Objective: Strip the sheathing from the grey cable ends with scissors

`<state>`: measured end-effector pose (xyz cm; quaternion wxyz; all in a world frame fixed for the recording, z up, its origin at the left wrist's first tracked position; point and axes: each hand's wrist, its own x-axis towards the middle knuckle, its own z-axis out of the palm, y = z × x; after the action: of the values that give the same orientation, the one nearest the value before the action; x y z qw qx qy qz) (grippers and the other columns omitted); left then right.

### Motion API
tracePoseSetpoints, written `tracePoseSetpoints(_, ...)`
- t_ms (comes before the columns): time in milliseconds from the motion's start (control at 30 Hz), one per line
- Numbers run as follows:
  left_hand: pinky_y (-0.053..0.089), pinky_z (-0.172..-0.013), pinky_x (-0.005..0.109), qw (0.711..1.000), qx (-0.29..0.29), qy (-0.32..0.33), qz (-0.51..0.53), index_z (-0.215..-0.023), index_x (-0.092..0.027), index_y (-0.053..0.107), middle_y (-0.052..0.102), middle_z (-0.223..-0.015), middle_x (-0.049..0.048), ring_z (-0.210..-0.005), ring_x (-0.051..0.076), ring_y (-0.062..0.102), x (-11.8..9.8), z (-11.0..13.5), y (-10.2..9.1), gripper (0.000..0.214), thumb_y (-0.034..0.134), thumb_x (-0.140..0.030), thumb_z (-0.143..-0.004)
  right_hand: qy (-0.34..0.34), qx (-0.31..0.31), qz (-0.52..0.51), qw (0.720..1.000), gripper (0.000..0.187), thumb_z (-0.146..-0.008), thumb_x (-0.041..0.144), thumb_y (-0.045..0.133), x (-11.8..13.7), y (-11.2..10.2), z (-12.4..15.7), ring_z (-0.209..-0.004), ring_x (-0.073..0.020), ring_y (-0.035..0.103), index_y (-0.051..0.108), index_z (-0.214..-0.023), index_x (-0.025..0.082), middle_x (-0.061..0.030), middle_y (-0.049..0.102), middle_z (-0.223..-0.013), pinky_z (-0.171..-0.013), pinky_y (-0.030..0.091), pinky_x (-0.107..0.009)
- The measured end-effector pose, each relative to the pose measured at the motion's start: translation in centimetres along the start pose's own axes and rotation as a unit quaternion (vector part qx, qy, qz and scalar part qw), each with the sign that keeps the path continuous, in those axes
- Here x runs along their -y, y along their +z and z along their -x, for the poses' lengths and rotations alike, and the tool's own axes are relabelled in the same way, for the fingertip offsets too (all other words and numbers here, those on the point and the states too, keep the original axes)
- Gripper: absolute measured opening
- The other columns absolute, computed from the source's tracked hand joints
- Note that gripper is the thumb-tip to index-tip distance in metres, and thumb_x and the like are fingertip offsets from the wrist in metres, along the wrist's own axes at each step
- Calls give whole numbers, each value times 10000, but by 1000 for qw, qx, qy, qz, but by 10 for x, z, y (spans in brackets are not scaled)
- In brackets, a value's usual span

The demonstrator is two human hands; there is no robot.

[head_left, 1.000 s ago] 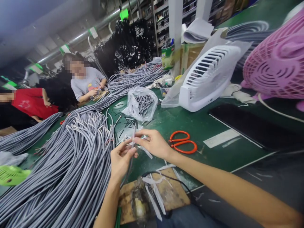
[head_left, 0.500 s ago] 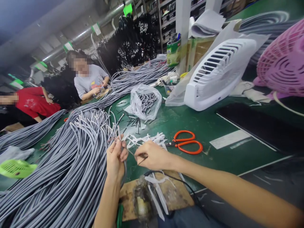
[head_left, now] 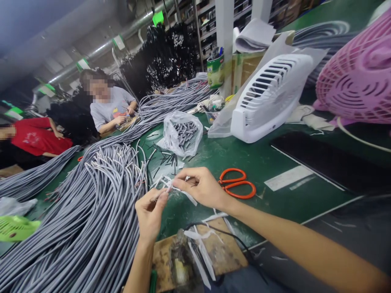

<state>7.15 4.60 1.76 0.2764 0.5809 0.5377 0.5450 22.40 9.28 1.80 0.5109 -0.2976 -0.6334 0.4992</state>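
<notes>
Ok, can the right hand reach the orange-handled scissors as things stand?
Probably yes: the scissors lie close beside the right hand, handles uncovered, though that hand looks busy at the thin piece in the left hand.

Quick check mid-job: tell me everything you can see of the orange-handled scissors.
The orange-handled scissors lie on the green tabletop, beyond the right hand and forearm. Two smooth, rounded handle loops, plastic-looking or coated, sit one above the other in the view, extending toward picture right. A little dark metal shows where they meet. The right hand hides the blades, so I can't tell whether they're open. Neither hand holds the handles.
</notes>
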Motion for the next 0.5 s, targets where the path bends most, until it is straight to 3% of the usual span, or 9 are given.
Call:
tracePoseSetpoints(100, 357, -498, 213, 1000, -9, 24, -9, -691, -158, 725, 510, -537, -14, -510, 91, 423, 0, 2, 0, 169, 666, -316, -705, -29, -12, 42, 999, 210, -768, 324, 571, 0, 0, 1, -479, -67, 424, 645, -750, 128, 6, 558, -597, -446, 353, -176)
tracePoseSetpoints(200, 279, -421, 191, 998, -57, -28, 24, -754, -138, 730, 439, -495, -36, -447, 63, 336, 2, 2, 2, 243, 655, -364, -708, -101, -39, 122, 987, 202, -838, 279, 490, 1, 2, 5, -578, -98, 503, 626, -801, 135, -18, 584, -673, -546, 397, -199)
tracePoseSetpoints(333, 182, -376, 168, 989, -94, -82, 79, -919, -122, 714, 301, -457, -75, -416, 43, 222, 3, 3, 4, 353, 641, -399, -713, -137, -13, 175, 975, 275, -891, 219, 391, -2, 9, 13, -496, -89, 484, 594, -716, 154, 15, 526, -540, -522, 370, -195)
tracePoseSetpoints(433, 173, -373, 169, 988, -89, -90, 82, -926, -106, 710, 285, -454, -77, -414, 43, 212, 2, 4, 4, 371, 636, -401, -713, -140, 2, 172, 975, 224, -887, 203, 401, -5, 13, 17, -456, -91, 491, 621, -885, 160, 24, 564, -537, -501, 370, -194)
tracePoseSetpoints(500, 161, -371, 171, 989, -90, -87, 78, -895, -102, 716, 278, -450, -76, -414, 43, 202, 1, 4, 4, 359, 638, -398, -708, -158, -12, 179, 971, 238, -892, 181, 395, -5, 11, 17, -536, -99, 552, 613, -983, 162, -6, 652, -671, -551, 397, -197)
